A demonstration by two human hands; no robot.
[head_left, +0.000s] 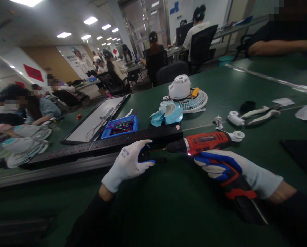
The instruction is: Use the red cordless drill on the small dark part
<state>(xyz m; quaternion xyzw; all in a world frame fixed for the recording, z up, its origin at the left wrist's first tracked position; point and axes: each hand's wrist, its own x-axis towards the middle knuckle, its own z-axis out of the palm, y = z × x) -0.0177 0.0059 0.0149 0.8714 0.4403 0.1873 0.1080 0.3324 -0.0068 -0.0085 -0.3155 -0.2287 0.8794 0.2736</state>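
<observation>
My right hand (220, 164), in a white glove with blue palm, is wrapped round the handle of a red and black cordless drill (207, 142). Its lamp glows, and a long thin bit (158, 149) runs left from the chuck. At the bit's far end, my left hand (129, 161), gloved alike, curls thumb and fingers around a small black part (144, 154). Much of that part is hidden by the glove, so its kind does not show. Whether the bit touches it I cannot tell. Just behind both hands lies a long black power strip (122, 140).
Beyond the strip are a blue tray (133, 127) of wires, light-blue fan blades (166, 115), a white fan motor housing (180, 85) and a fan grille (194, 102). Pliers (261, 115) lie at right. A framed panel (91, 120) rests at left. Other people sit around.
</observation>
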